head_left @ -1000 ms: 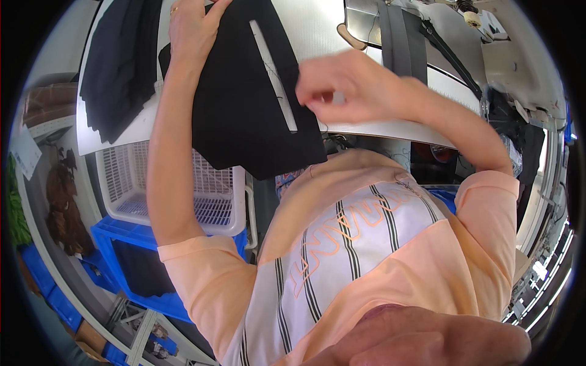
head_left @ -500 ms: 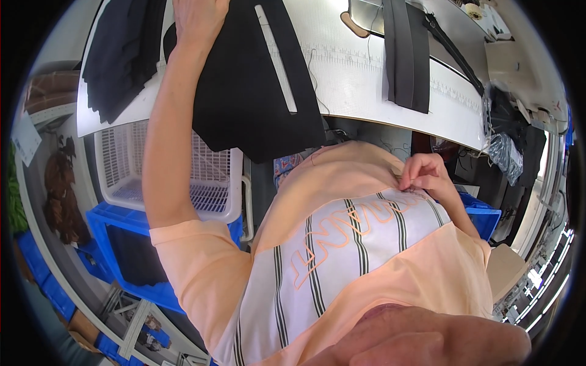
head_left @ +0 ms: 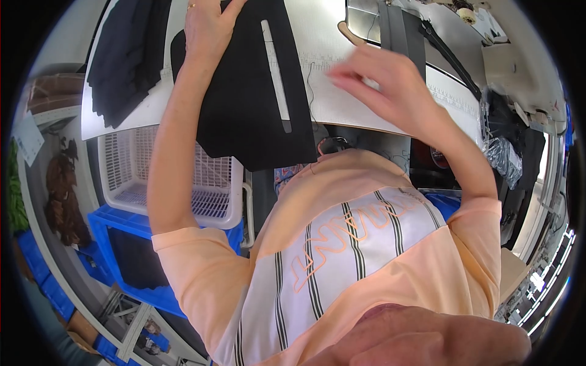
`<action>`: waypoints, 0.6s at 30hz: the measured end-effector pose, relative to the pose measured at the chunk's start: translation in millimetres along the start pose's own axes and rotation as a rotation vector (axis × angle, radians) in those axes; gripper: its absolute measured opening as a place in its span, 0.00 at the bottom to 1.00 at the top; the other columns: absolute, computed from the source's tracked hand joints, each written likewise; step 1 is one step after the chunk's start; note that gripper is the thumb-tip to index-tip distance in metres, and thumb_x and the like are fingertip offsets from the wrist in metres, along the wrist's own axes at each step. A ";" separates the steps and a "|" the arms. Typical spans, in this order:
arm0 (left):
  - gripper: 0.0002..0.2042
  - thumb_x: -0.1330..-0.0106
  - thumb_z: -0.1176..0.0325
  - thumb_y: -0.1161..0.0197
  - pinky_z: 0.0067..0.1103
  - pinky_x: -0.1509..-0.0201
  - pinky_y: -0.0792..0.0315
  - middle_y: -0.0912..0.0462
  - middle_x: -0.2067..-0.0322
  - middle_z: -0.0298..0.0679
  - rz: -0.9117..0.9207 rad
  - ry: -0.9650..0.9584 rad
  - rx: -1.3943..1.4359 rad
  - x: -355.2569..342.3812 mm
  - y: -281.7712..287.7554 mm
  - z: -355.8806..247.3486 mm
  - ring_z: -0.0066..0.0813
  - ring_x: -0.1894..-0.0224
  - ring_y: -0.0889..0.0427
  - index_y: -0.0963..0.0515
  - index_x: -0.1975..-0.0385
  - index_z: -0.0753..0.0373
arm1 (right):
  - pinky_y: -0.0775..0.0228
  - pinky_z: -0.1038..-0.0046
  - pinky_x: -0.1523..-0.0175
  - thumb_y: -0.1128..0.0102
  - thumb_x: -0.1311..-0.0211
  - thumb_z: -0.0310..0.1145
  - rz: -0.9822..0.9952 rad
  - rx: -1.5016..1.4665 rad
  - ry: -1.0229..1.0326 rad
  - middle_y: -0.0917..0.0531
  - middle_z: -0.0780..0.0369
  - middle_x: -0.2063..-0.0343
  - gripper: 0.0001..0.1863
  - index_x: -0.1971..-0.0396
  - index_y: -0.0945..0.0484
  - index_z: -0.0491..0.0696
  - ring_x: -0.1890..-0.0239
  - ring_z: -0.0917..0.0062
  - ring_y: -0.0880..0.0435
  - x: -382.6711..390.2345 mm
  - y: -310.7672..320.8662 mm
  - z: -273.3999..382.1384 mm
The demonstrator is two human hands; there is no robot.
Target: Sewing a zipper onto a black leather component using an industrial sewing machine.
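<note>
A black fabric panel (head_left: 244,104) with a long narrow slot cut through it lies on the white table (head_left: 317,36) and hangs over its near edge. On its upper left part rests my left hand (head_left: 207,27), thumb spread from the fingers, whose tips run out at the top of the picture. My right hand (head_left: 390,79) is raised over the table, to the right of the panel. Its fingers are bent toward the thumb and blurred at the tips, so anything between them cannot be made out. Loose dark thread (head_left: 310,85) lies between panel and right hand.
Stacked black fabric pieces (head_left: 125,67) lie at the table's left. Dark grey strips (head_left: 397,27) and a sewing machine (head_left: 506,61) are at the right. Below the left edge a white plastic basket (head_left: 229,201) stands on a blue crate (head_left: 107,229).
My right hand has risen from the shirt's hem to above the table. The black panel has shifted slightly toward me, with my left hand still on it.
</note>
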State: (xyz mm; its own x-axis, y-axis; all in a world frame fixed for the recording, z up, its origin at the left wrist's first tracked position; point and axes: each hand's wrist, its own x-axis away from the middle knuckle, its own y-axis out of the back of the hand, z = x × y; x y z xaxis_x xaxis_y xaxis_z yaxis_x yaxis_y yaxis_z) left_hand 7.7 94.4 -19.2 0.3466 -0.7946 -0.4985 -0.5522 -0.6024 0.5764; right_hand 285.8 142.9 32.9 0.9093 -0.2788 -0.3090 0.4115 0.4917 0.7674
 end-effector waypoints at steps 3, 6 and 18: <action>0.06 0.38 0.72 0.38 0.27 0.60 0.26 0.20 0.66 0.47 -0.040 -0.056 -0.064 -0.8 -0.7 4.1 0.39 0.63 0.20 0.25 0.70 0.69 | 0.29 0.72 0.66 0.38 0.40 0.29 -0.084 0.115 0.004 0.22 0.60 0.73 0.09 0.60 0.21 0.44 0.72 0.68 0.21 -55.1 -38.7 -19.6; 0.11 0.37 0.62 0.35 0.26 0.43 0.31 0.16 0.55 0.45 0.005 0.006 -0.059 -4.3 2.4 15.2 0.39 0.51 0.18 0.20 0.64 0.65 | 0.28 0.70 0.67 0.40 0.39 0.30 -0.118 0.459 0.307 0.22 0.60 0.74 0.08 0.61 0.23 0.45 0.73 0.67 0.20 -78.7 -56.2 -43.3; 0.12 0.37 0.63 0.34 0.22 0.47 0.29 0.15 0.56 0.42 0.023 0.076 0.029 -3.2 4.5 15.6 0.32 0.52 0.18 0.20 0.61 0.65 | 0.26 0.65 0.66 0.43 0.45 0.28 0.168 0.546 0.397 0.20 0.56 0.71 0.04 0.74 0.23 0.43 0.70 0.67 0.18 -129.4 -41.5 -45.0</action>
State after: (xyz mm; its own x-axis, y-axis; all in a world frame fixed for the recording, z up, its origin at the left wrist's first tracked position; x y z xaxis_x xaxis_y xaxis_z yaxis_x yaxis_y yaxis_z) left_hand -7.7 95.4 -25.2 0.3895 -0.8126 -0.4336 -0.5821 -0.5820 0.5678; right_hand 153.9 195.7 15.8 0.9545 0.1390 -0.2639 0.2681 -0.0122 0.9633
